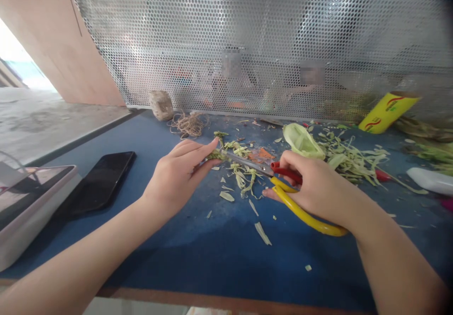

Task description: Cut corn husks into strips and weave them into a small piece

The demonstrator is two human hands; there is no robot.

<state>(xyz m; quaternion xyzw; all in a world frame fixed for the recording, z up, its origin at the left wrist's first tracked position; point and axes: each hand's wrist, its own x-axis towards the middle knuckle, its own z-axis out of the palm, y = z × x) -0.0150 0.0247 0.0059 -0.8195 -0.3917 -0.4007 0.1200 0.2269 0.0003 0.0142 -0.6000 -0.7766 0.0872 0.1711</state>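
My right hand [313, 187] grips a pair of scissors [283, 183] with one red and one yellow handle. The blades point left toward a small green plant piece [216, 154]. My left hand [179, 175] pinches that piece between thumb and fingertips, just above the blue table mat [212, 249]. The blade tips meet the piece at my left fingertips. Green and pale trimmings [244, 175] lie scattered under the blades.
A black phone [99, 183] and a white device [24, 206] lie at left. Twine [187, 125], a wrapped lump [161, 105], a green leaf pile [332, 152] and a yellow packet [387, 112] sit along the perforated metal screen [247, 41]. People are dimly visible behind it.
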